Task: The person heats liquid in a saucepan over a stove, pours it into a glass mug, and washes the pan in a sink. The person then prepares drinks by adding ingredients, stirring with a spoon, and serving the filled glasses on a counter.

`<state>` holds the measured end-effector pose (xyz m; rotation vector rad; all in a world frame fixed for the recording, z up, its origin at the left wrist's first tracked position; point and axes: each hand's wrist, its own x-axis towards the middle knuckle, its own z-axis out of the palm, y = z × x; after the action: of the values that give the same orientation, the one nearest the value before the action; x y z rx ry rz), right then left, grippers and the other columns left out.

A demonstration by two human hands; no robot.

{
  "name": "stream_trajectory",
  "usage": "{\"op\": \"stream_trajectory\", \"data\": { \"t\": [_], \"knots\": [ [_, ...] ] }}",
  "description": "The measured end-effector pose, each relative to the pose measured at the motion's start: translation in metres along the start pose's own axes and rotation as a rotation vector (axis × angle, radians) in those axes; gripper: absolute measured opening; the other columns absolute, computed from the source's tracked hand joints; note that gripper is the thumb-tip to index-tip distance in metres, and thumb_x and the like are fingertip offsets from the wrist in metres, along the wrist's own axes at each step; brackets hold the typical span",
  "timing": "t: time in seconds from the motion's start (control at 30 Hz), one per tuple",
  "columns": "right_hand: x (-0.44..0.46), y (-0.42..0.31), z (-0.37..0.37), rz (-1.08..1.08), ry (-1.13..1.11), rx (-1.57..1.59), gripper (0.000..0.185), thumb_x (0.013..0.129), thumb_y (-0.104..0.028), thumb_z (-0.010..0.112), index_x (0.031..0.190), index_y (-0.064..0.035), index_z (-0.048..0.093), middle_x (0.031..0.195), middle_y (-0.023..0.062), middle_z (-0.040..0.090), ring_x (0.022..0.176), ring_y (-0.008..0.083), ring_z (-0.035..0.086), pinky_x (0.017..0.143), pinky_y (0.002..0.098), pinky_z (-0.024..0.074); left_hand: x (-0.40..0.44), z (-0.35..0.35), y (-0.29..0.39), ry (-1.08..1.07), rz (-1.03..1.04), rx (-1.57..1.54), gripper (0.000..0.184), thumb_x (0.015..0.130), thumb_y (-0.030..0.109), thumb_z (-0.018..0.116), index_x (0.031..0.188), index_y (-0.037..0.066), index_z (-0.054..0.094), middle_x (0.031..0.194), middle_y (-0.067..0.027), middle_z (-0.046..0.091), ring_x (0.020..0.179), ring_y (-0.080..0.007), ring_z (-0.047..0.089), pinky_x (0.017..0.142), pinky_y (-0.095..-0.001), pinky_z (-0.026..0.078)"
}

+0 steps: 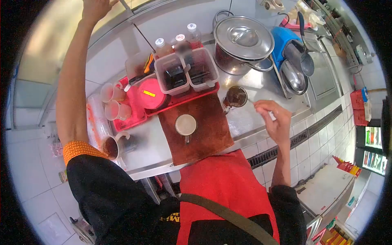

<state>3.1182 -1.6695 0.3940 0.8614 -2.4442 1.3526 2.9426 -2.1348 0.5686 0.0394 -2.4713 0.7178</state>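
Observation:
My right hand (274, 118) is at the counter's front right, its thumb and fingers pinched on a thin spoon (250, 101). The spoon reaches toward a glass mug (236, 97) of dark liquid; its far end is hard to make out. My left hand (96, 10) is raised at the upper left, beside a ledge. The frame's top edge cuts off most of its fingers, so its grip is hidden. Between my arms, a glass mug (185, 125) with a pale, creamy drink stands on a brown cloth (212, 136), touched by neither hand.
A red tray (179, 103) holds clear tubs (172, 75), a pink-lidded container (150, 93) and plastic cups (118, 110). Bottles (163, 47) stand behind. A lidded steel pot (244, 37) and a ladle (306, 63) are at the right. A jug (112, 147) stands front left.

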Motion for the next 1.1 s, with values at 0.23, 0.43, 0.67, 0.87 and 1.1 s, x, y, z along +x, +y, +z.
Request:
{"op": "stream_trajectory", "data": {
  "t": [0.23,0.43,0.67,0.87,1.1],
  "knots": [
    [-0.01,0.037,0.003,0.34,0.165,0.26,0.011,0.089,-0.006,0.062,0.09,0.0035,0.066,0.087,0.0096,0.069,0.077,0.0142,0.065,0.07,0.0268,0.054,-0.016,0.003,-0.021,-0.046,-0.038,-0.087,0.05,0.068,0.02,0.082,0.109,0.015,0.055,0.149,-0.0089,0.026,0.144,-0.0308,0.005,0.11,-0.0674,0.016],
    [-0.03,0.042,0.007,0.392,0.25,0.374,0.018,0.095,-0.013,0.055,0.097,0.0036,0.061,0.089,0.0141,0.067,0.075,0.0184,0.065,0.069,0.0308,0.0554,-0.045,0.013,-0.006,0.098,-0.043,-0.417,0.059,0.07,0.02,0.08,0.122,0.017,0.053,0.152,-0.0119,0.018,0.143,-0.0349,0.001,0.111,-0.0653,0.018],
    [-0.05,0.039,0.023,0.494,0.449,0.439,0.023,0.097,-0.017,0.051,0.1,0.0049,0.059,0.091,0.0168,0.065,0.073,0.0203,0.065,0.068,0.0317,0.0562,-0.191,-0.019,0.077,0.305,-0.18,-0.706,0.049,0.072,0.025,0.079,0.115,0.01,0.061,0.128,-0.019,0.051,0.123,-0.0378,0.044,0.102,-0.0454,0.036],
    [-0.063,0.039,0.045,0.62,0.683,0.583,0.026,0.098,-0.019,0.051,0.107,0.0047,0.057,0.093,0.0171,0.064,0.071,0.0199,0.064,0.064,0.0307,0.055,-0.345,-0.036,0.131,0.013,-0.505,-0.879,0.039,0.074,0.018,0.077,0.108,0.006,0.064,0.121,-0.0189,0.056,0.117,-0.0359,0.05,0.102,-0.0452,0.036],
    [-0.053,0.034,0.044,0.726,0.786,0.636,0.033,0.096,-0.016,0.051,0.124,0.0024,0.052,0.094,0.0144,0.062,0.069,0.0161,0.062,0.063,0.0266,0.0531,-0.449,-0.057,0.199,-0.295,-1.085,-1.375,0.021,0.085,0.014,0.069,0.103,0.005,0.064,0.107,-0.011,0.062,0.101,-0.0205,0.058,0.085,-0.0331,0.047]
  ]
}}
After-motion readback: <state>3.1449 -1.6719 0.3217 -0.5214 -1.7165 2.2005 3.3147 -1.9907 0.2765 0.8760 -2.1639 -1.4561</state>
